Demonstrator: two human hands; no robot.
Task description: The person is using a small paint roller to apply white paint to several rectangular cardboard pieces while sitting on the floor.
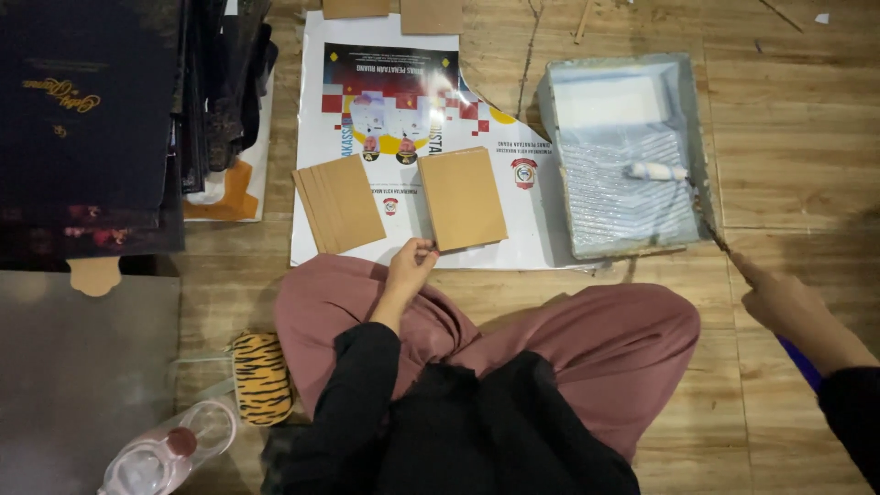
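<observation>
Brown, matte cardboard meets my left hand [410, 266]: finger and thumb pinch narrowly at the near left corner of a flat rectangular cardboard panel [463, 199], which lies slightly tilted on a glossy printed poster sheet [316, 119]. Just to its left, a fanned stack of cardboard panels [339, 203] of the same kind rests on the same sheet, apart from the single one. My right hand [779, 298] is closed around the thin handle of a paint roller [656, 171], whose small white fuzzy sleeve lies on the ribbed slope of a grey rectangular roller tray [698, 119] smeared with pale glue or paint. Everything sits on a wood-grain plank floor [788, 110]. My crossed legs in soft dusty-pink trousers [587, 348] fill the near view. Dark, glossy printed covers [87, 119] pile up at far left, and a tiger-striped pouch [260, 376] and a clear plastic bottle [165, 454] lie by my left knee.
</observation>
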